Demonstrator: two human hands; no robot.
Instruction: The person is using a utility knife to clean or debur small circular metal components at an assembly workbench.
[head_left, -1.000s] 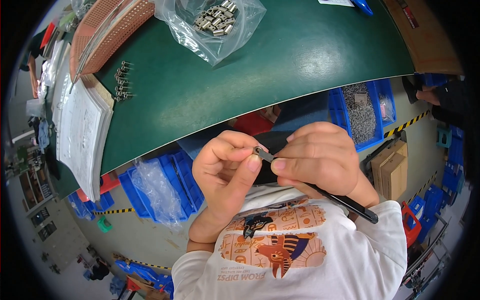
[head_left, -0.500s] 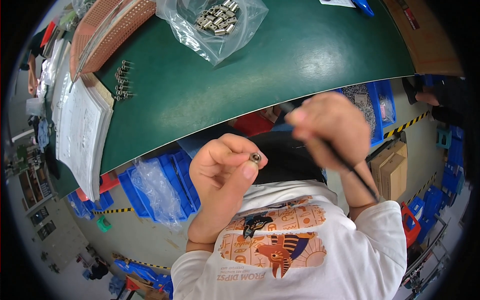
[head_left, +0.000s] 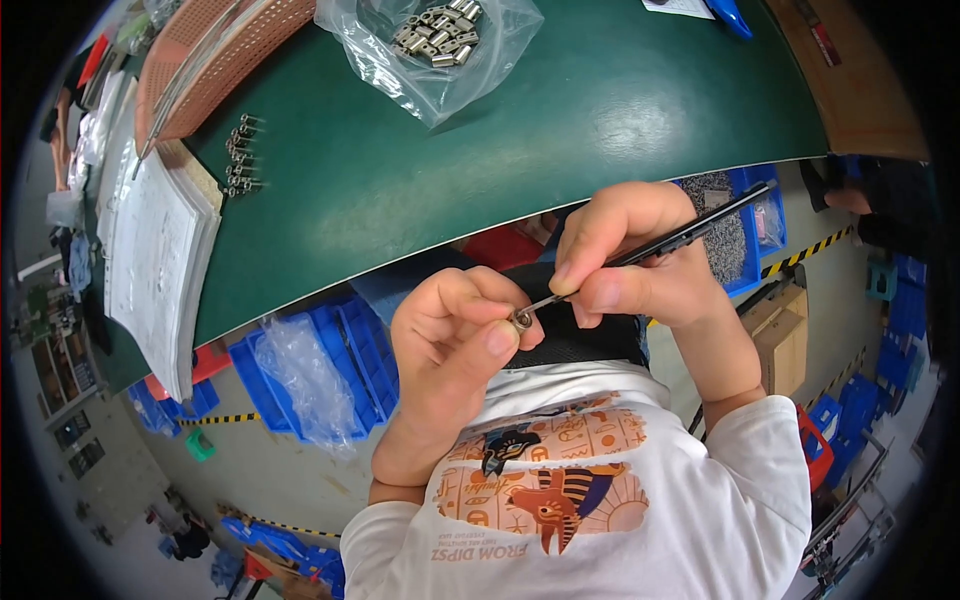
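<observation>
Small silver metal ring-shaped fitting [head_left: 521,319] pinched in left hand [head_left: 450,345], held before chest; slim black rod tool [head_left: 660,240] gripped in right hand [head_left: 640,260], tip set at fitting

Few finished-looking pieces [head_left: 238,155] laid on green mat [head_left: 600,110]; clear plastic bag of metal parts [head_left: 440,35] judged mostly unworked

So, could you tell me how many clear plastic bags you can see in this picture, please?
2: one clear bag of small metal parts lies on the green table at the top; another clear bag sits in a blue bin below the table edge. Others may be hidden.
</observation>
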